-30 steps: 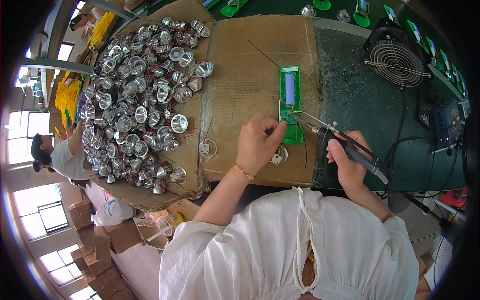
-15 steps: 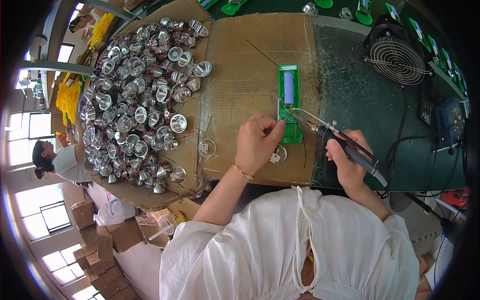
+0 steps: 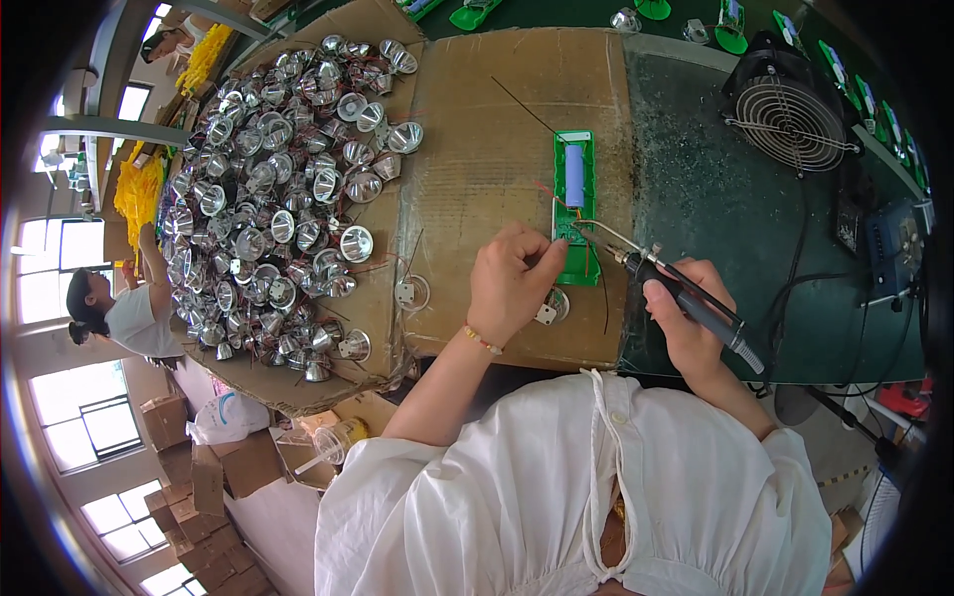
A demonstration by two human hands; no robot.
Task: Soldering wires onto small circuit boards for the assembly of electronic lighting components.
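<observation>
Dozens of silver cone-shaped reflectors (image 3: 282,226) in a brown cardboard box (image 3: 278,389). Bare left hand (image 3: 510,280), thumb near fingers, any hold unclear, beside a green rectangular plastic case (image 3: 578,268) with purple cylindrical battery (image 3: 574,177), flat on brown cardboard sheet (image 3: 492,154). Dark grey soldering iron (image 3: 704,313), gripped in right hand (image 3: 688,333), fingers curled.

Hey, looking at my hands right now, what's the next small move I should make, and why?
Probably steady the green casing with your left hand before moving the soldering iron: that hand is at the edge of the circuit board, while the iron, in your right hand, points toward the board. Whether its tip touches is unclear.
</observation>
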